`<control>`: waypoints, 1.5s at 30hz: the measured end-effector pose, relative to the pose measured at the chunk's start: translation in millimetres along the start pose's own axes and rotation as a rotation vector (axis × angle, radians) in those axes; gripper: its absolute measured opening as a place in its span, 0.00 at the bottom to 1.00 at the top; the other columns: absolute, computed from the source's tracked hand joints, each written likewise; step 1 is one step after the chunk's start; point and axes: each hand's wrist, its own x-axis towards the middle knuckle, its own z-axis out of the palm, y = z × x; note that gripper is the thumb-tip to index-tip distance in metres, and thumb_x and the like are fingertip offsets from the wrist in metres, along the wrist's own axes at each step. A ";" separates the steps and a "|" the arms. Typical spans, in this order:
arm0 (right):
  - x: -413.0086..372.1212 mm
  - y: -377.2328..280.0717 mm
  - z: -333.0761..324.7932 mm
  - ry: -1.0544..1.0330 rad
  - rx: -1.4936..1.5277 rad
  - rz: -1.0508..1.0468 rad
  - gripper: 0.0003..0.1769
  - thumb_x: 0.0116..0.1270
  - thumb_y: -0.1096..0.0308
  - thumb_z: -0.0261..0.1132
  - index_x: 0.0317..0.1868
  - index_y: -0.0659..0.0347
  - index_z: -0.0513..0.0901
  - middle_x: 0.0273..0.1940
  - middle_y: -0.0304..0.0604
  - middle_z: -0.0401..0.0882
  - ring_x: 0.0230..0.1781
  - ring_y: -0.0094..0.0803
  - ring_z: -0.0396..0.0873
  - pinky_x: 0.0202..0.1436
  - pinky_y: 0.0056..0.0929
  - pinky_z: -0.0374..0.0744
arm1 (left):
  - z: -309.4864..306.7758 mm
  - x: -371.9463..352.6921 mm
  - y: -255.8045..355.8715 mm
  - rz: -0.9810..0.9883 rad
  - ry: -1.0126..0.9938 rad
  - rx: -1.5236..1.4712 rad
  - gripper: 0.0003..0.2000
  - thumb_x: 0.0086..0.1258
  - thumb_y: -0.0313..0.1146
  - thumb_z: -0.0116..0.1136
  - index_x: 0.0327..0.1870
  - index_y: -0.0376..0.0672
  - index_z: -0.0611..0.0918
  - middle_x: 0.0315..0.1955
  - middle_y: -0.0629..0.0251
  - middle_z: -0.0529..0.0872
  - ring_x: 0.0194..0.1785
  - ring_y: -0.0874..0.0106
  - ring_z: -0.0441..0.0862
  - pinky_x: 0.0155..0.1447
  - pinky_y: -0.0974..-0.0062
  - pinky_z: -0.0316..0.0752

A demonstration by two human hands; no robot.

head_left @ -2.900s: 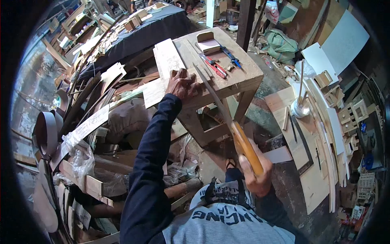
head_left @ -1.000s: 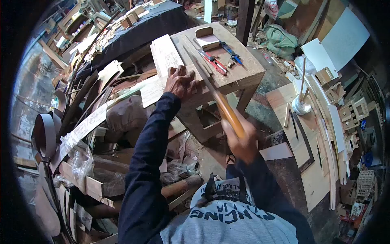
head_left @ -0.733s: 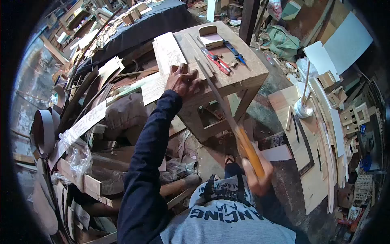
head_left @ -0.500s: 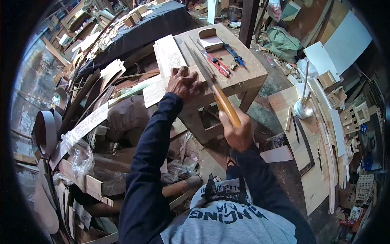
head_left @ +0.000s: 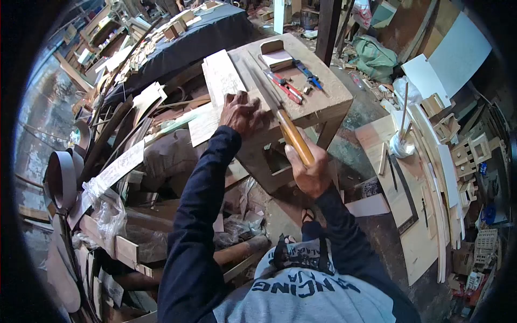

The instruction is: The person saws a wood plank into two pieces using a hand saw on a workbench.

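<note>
Beyond the fingers [head_left: 242,110], past the wooden worktop [head_left: 323,89], a long table [head_left: 215,27] wears a dark cloth beside a dark upright post [head_left: 327,32]. Stained pale wall [head_left: 46,102] shows left of them; right of them, scuffed floor [head_left: 353,148] catches cool light near leaning white panels [head_left: 458,54].

The saw handle [head_left: 295,139] was smooth, glossy wood. The worktable top [head_left: 326,96] was matt, rough wood. The far-left drape [head_left: 215,35] looked like matt cloth.

On our table [head_left: 326,97], a block [head_left: 276,57] sits near the far edge, with cutters [head_left: 293,95] before it and to its right; boards [head_left: 223,76] lie left. Behind us-side left stands a bench [head_left: 210,33]; a sack [head_left: 372,58] lies behind, right.
</note>
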 end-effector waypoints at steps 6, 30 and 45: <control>-98.5 -41.2 -52.3 0.018 -0.062 0.066 0.25 0.70 0.66 0.60 0.63 0.69 0.73 0.45 0.62 0.83 0.44 0.48 0.85 0.48 0.35 0.80 | 4.9 0.7 0.4 0.003 0.050 -0.048 0.17 0.66 0.44 0.60 0.50 0.46 0.87 0.52 0.49 0.80 0.54 0.51 0.72 0.61 0.57 0.67; -19.5 -22.3 -7.5 -0.017 -0.014 0.101 0.24 0.67 0.67 0.60 0.61 0.72 0.73 0.42 0.67 0.80 0.46 0.56 0.83 0.48 0.39 0.79 | 13.8 -3.4 -6.1 0.009 0.119 -0.022 0.15 0.65 0.39 0.59 0.49 0.47 0.88 0.49 0.48 0.81 0.51 0.52 0.73 0.56 0.57 0.67; -68.2 -26.4 -37.4 -0.023 -0.055 0.085 0.30 0.67 0.66 0.61 0.65 0.74 0.69 0.48 0.67 0.81 0.46 0.52 0.85 0.50 0.38 0.81 | 5.0 -3.8 0.9 -0.015 0.050 -0.014 0.16 0.67 0.43 0.59 0.51 0.46 0.86 0.48 0.52 0.81 0.51 0.52 0.74 0.61 0.59 0.67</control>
